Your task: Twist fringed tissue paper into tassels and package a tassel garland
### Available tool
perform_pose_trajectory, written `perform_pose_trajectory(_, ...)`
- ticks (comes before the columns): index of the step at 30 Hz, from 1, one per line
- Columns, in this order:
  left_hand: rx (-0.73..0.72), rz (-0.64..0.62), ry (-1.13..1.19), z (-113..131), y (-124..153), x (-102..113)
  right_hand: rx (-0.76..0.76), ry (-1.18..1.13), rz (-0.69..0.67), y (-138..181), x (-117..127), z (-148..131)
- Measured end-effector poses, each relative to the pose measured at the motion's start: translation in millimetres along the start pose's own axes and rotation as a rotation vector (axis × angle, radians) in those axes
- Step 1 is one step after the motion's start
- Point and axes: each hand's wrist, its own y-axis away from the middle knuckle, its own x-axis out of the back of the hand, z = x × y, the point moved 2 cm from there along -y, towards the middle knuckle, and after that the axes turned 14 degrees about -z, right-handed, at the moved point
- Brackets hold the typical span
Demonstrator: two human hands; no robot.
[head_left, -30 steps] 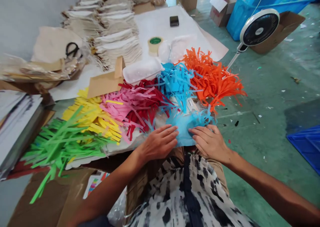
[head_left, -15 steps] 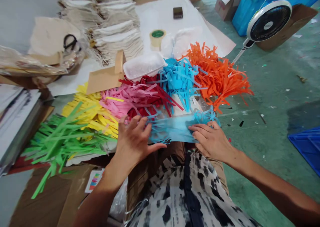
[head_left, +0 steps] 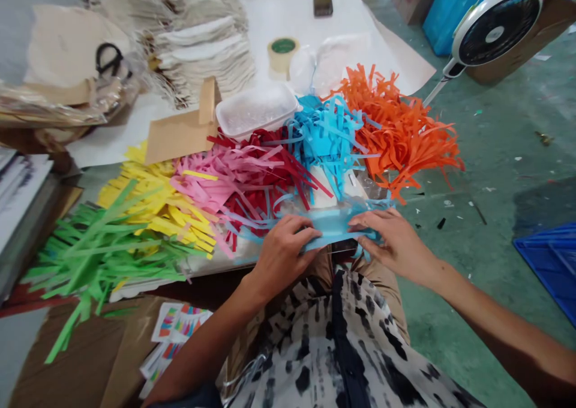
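Lower centre of the frame: person working at the near edge of a crowded table (head_left: 211, 266), both hands on one piece of thin, fringed blue paper (head_left: 333, 221). Left hand (head_left: 288, 246): fingers curled, thumb near the fingertips, apparently pinching the paper's near edge. Right hand (head_left: 396, 237): fingers over the paper, thumb below, seemingly nipping the other side; exact contact partly covered by the fingers. Between them the paper lies as a narrow band, loose strips trailing out past both hands. Step in hand, I judge: gathering or folding the uncut middle of the piece, fringe kept to the sides. The next move would call for light, even pressure from both thumbs, the edge held straight and the strips kept clear of the fold; paper this flimsy could crease askew. Just beyond, at mid-frame, a blue heap (head_left: 324, 135) of similar fringe, an orange heap (head_left: 405, 135) to its right. Toward the left of the frame, red strips (head_left: 294, 163), pink strips (head_left: 220, 174), yellow strips (head_left: 144, 201), then green strips (head_left: 90, 249) at lower left. Plastic tub (head_left: 256, 109) behind the red, tape roll (head_left: 282, 60) farther up, fan (head_left: 495, 35) upper right.
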Motion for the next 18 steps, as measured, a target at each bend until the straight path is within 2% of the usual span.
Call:
perform_pose_trajectory(5, 0.17, 0.098, 0.151, -2, 0, 5, -0.11, 0.027, 0.036, -13, -2, 3)
perform_pose_trajectory(10, 0.279, 0.23, -0.093, -3, -8, -4, -0.222, 0.228, 0.117, -23, -9, -2)
perform_pose_trajectory(13, 0.265, 0.226, -0.151, -3, -10, -7, -0.269, 0.301, 0.103, -26, -10, -5)
perform_pose_trajectory(18, 0.274, 0.179, -0.121, -5, -11, -5, -0.275, 0.243, 0.114, -29, -7, -9)
